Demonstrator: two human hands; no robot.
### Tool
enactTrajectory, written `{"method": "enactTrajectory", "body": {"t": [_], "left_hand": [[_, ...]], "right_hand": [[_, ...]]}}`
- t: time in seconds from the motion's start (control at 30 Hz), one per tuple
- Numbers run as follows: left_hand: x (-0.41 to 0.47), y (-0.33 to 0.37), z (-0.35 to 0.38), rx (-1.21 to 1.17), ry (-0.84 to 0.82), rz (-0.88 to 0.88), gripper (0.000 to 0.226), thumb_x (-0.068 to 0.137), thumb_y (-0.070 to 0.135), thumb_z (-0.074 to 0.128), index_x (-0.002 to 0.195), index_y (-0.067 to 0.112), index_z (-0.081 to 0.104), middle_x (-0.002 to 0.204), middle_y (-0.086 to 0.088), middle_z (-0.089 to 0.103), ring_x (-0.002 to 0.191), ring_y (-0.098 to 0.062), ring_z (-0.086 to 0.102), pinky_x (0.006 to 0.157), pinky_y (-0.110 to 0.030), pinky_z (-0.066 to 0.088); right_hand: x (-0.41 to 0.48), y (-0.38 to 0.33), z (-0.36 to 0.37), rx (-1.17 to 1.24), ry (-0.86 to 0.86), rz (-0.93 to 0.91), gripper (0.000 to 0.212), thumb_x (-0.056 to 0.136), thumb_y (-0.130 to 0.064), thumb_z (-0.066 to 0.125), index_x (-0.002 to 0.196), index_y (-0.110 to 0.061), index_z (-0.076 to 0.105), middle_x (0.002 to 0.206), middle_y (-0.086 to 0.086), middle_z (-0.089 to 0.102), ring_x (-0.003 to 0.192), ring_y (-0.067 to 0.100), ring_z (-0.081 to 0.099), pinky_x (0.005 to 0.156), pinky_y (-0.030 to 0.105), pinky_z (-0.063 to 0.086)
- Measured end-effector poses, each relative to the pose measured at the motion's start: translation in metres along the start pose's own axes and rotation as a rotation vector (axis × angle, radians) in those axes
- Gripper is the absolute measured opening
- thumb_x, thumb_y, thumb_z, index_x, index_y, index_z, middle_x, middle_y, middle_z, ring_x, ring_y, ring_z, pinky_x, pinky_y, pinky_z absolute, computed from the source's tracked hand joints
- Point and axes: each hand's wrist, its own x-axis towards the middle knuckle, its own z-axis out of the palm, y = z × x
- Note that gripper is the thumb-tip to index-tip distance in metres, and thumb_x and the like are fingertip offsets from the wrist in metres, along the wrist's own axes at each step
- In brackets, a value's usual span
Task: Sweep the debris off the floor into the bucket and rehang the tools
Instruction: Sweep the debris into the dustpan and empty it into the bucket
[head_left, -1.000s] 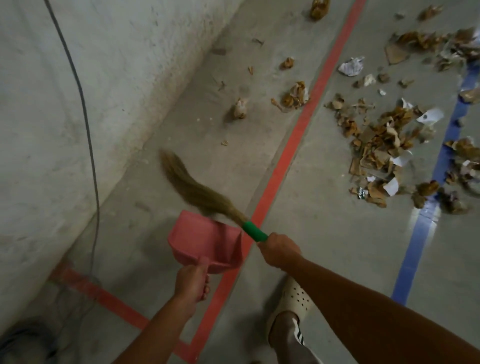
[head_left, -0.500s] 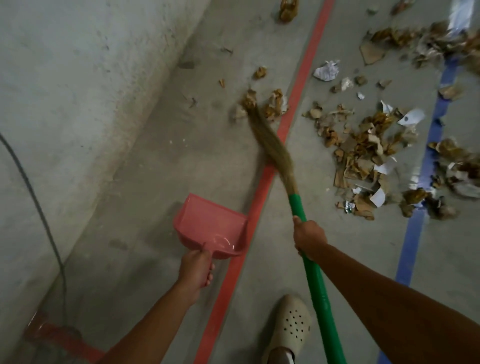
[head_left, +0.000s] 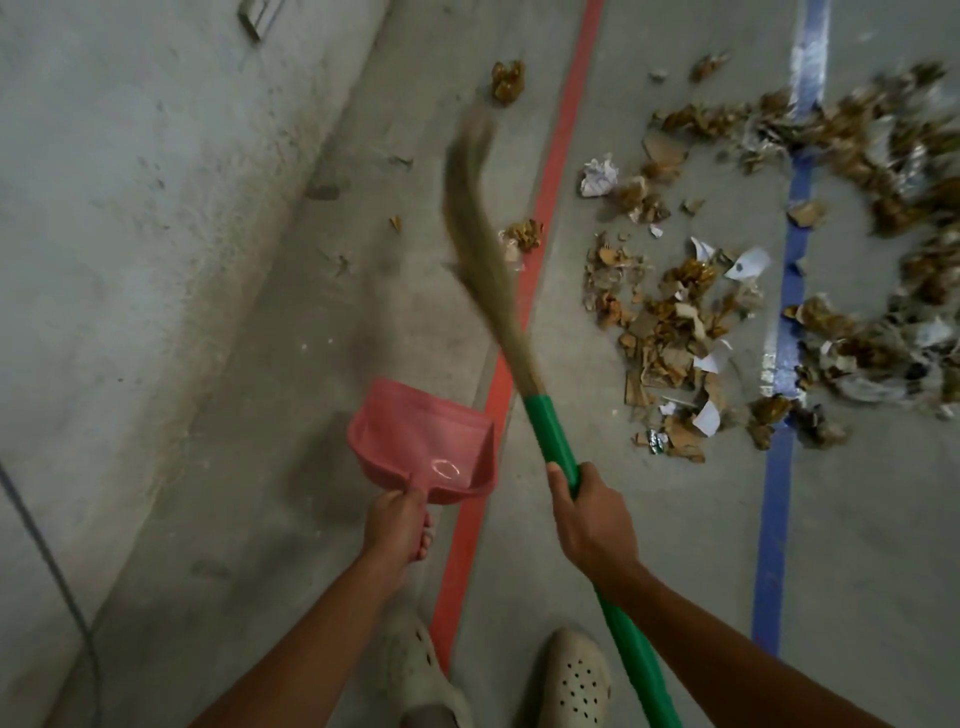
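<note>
My right hand grips the green handle of a broom. Its straw bristles are blurred and reach up-left, left of the red floor line. My left hand holds the handle of a pink dustpan, which hangs empty above the floor beside the broom. A big pile of brown cardboard scraps and white paper lies right of the red line. A few stray scraps lie on that line by the bristles, and another clump further up. No bucket is in view.
A rough concrete wall runs along the left, with a dark cable down it. More debris spreads across the blue floor line at the right. My two pale perforated clogs stand at the bottom.
The broom head swung from low left over the dustpan up towards the stray scraps, then drew back left of the red line. The scraps shifted towards the line. The view tilted forward.
</note>
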Motion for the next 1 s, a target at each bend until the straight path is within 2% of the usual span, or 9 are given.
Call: {"method": "enactTrajectory", "body": {"t": [0.13, 0.23, 0.33, 0.43, 0.57, 0.73, 0.87, 1.0], "left_hand": [[0.014, 0.004, -0.002, -0.011, 0.02, -0.076, 0.039, 0.1, 0.034, 0.045, 0.076, 0.006, 0.056, 0.06, -0.01, 0.05, 0.036, -0.017, 0.04, 0.038, -0.018, 0.029], [0.03, 0.012, -0.01, -0.019, 0.009, -0.121, 0.041, 0.103, 0.038, 0.039, 0.079, 0.007, 0.055, 0.06, -0.01, 0.048, 0.039, -0.017, 0.039, 0.039, -0.019, 0.028], [0.046, 0.016, -0.026, -0.012, -0.01, -0.14, 0.044, 0.105, 0.039, 0.035, 0.081, 0.008, 0.055, 0.057, -0.009, 0.047, 0.034, -0.014, 0.039, 0.034, -0.017, 0.028], [0.065, 0.018, -0.044, 0.033, -0.01, -0.124, 0.047, 0.104, 0.041, 0.036, 0.082, 0.007, 0.058, 0.056, -0.007, 0.05, 0.033, -0.013, 0.039, 0.033, -0.017, 0.028], [0.086, 0.029, -0.055, 0.063, -0.009, -0.097, 0.045, 0.102, 0.042, 0.041, 0.082, 0.007, 0.06, 0.056, -0.008, 0.052, 0.035, -0.015, 0.039, 0.037, -0.018, 0.029], [0.097, 0.045, -0.052, 0.117, -0.023, -0.073, 0.037, 0.101, 0.034, 0.042, 0.081, 0.008, 0.059, 0.059, -0.009, 0.053, 0.038, -0.016, 0.041, 0.042, -0.019, 0.031], [0.093, 0.057, -0.037, 0.133, -0.061, -0.03, 0.036, 0.101, 0.034, 0.044, 0.081, 0.008, 0.06, 0.061, -0.01, 0.052, 0.04, -0.018, 0.041, 0.043, -0.02, 0.03], [0.086, 0.066, -0.018, 0.162, -0.069, -0.016, 0.037, 0.1, 0.034, 0.047, 0.077, 0.008, 0.058, 0.06, -0.011, 0.051, 0.04, -0.019, 0.041, 0.042, -0.02, 0.03]], "right_hand": [[0.011, -0.031, 0.023, -0.234, -0.187, -0.108, 0.05, 0.097, -0.064, 0.035, 0.1, -0.017, 0.052, 0.093, 0.011, 0.067, 0.085, 0.032, 0.066, 0.071, 0.04, 0.053], [0.027, -0.055, 0.04, -0.36, -0.35, -0.101, 0.056, 0.099, -0.059, 0.037, 0.117, -0.009, 0.056, 0.114, 0.016, 0.065, 0.103, 0.036, 0.065, 0.083, 0.042, 0.054], [0.041, -0.065, 0.056, -0.437, -0.415, -0.071, 0.054, 0.103, -0.051, 0.035, 0.125, -0.006, 0.055, 0.122, 0.016, 0.063, 0.106, 0.035, 0.066, 0.086, 0.042, 0.056], [0.056, -0.065, 0.063, -0.414, -0.343, 0.02, 0.056, 0.103, -0.052, 0.032, 0.124, -0.006, 0.054, 0.121, 0.017, 0.062, 0.108, 0.036, 0.064, 0.086, 0.041, 0.054], [0.083, -0.065, 0.067, -0.317, -0.247, 0.168, 0.06, 0.099, -0.061, 0.032, 0.115, -0.007, 0.054, 0.108, 0.016, 0.066, 0.094, 0.033, 0.069, 0.083, 0.046, 0.058], [0.105, -0.061, 0.058, -0.024, -0.107, 0.404, 0.057, 0.101, -0.057, 0.034, 0.096, -0.003, 0.054, 0.083, 0.013, 0.066, 0.06, 0.026, 0.067, 0.052, 0.033, 0.057], [0.111, -0.045, 0.042, 0.242, -0.049, 0.572, 0.056, 0.101, -0.055, 0.036, 0.09, -0.004, 0.054, 0.079, 0.013, 0.065, 0.062, 0.025, 0.064, 0.064, 0.039, 0.062], [0.101, -0.023, 0.022, 0.273, 0.043, 0.533, 0.054, 0.102, -0.056, 0.033, 0.101, -0.006, 0.051, 0.085, 0.011, 0.063, 0.067, 0.023, 0.064, 0.057, 0.035, 0.056]]}}
